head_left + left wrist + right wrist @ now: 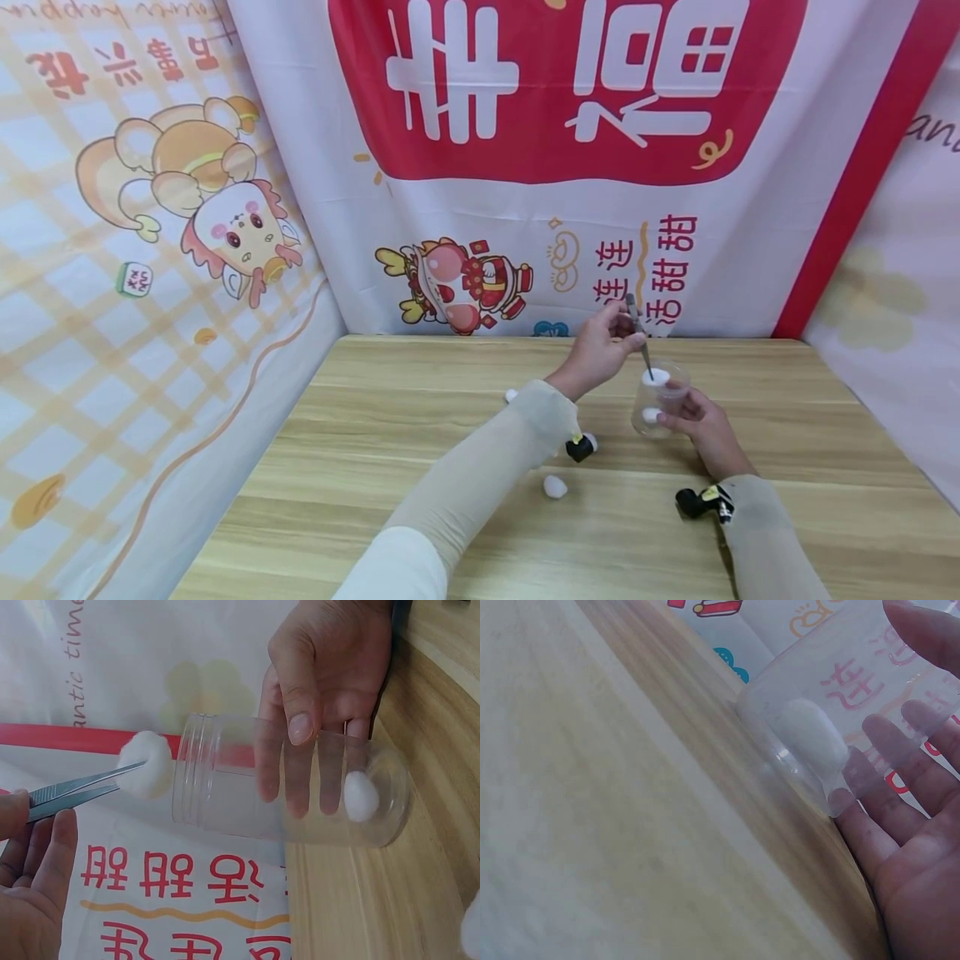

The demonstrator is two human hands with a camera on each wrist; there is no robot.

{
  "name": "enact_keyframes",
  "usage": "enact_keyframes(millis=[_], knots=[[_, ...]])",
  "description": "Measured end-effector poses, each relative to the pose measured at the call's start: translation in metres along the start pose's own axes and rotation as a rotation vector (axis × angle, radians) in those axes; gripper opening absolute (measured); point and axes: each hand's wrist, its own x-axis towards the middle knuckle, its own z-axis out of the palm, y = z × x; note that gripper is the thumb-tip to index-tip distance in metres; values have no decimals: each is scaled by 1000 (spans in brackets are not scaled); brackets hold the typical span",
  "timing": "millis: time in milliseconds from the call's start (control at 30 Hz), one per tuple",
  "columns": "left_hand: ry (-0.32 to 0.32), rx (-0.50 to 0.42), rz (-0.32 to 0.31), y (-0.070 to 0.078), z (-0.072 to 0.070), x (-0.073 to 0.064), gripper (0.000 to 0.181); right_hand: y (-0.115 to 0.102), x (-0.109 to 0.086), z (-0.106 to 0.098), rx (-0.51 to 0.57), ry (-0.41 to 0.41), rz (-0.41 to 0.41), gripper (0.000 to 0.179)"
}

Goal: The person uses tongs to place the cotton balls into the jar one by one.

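Note:
My left hand (pixel 597 346) pinches metal tweezers (pixel 64 798) between thumb and fingers. A white cotton ball (pixel 145 766) is caught at the tweezer tips, just outside the mouth of a clear plastic jar (pixel 236 821). My right hand (pixel 711 429) grips the jar, its thumb on one side and the fingers behind the see-through wall. Inside, another cotton ball (pixel 361 796) lies near the bottom; the right wrist view shows this inner cotton ball (pixel 810 735) too. The jar stands upright on the wooden table (pixel 420 392).
A loose cotton ball (pixel 555 487) lies on the table left of the jar. Farther back, one more cotton ball (pixel 512 396) is partly hidden by the left sleeve. Black wrist cameras hang below both sleeves. A printed cloth wall (pixel 480 200) rises behind the table's back edge.

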Motion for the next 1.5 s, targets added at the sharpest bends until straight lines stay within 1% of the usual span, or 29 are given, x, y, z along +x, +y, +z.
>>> enact_keyframes(millis=[133,267,433,667,767,900,1067,1267,1500], knots=[[5,-13,20,-3,2,2,21,-1,0,0,-2,-7,-7,81],[14,-50,22,-3,3,4,22,-1,1,-1,-2,-9,-13,81],[10,-98,14,-3,6,6,24,2,1,-1,-11,-5,-21,77],[28,-111,-18,-2,11,7,30,5,1,-2,-37,7,-37,73],[34,-115,-33,-1,12,8,30,5,1,-2,-24,5,-30,73],[42,-120,-36,-3,14,9,30,4,1,-2,0,-1,-16,76],[54,-128,-29,-7,16,10,30,3,1,0,11,1,-12,76],[69,-142,-20,-16,20,11,29,3,1,0,9,7,-23,75],[75,-118,-6,-24,23,12,26,2,2,-1,1,9,-17,80]])
